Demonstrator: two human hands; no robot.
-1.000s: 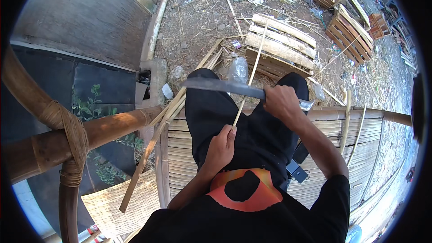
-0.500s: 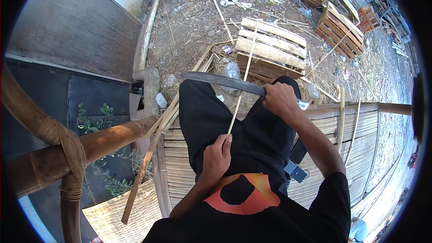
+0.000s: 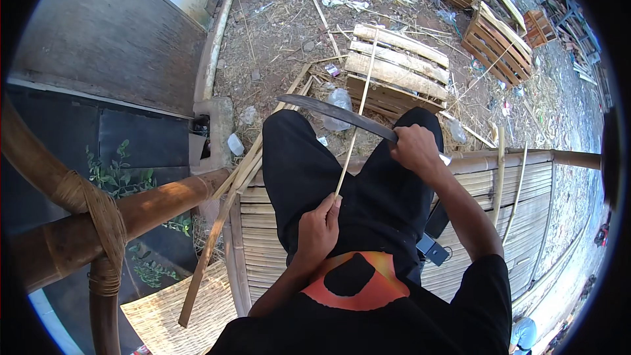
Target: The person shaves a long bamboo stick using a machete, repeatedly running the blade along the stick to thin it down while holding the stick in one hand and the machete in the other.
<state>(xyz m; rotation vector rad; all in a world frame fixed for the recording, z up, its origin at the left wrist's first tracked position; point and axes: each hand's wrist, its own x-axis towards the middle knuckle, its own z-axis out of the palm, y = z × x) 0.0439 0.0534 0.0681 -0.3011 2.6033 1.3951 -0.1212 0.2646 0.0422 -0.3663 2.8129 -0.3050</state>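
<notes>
Dark blade [image 3: 335, 112] across strip [image 3: 366, 79]; knees [image 3: 286, 128] apart

Trousers [image 3: 288, 158], black; over them, dark grey blade [image 3: 332, 110] and pale straw-coloured stick [image 3: 363, 85]; beyond them, cream-slatted crate [image 3: 397, 75]; beneath them, bench [image 3: 259, 230] striped in tan with darker lines.

No readable text, labels, brands, numbers or signs anywhere in view.
</notes>
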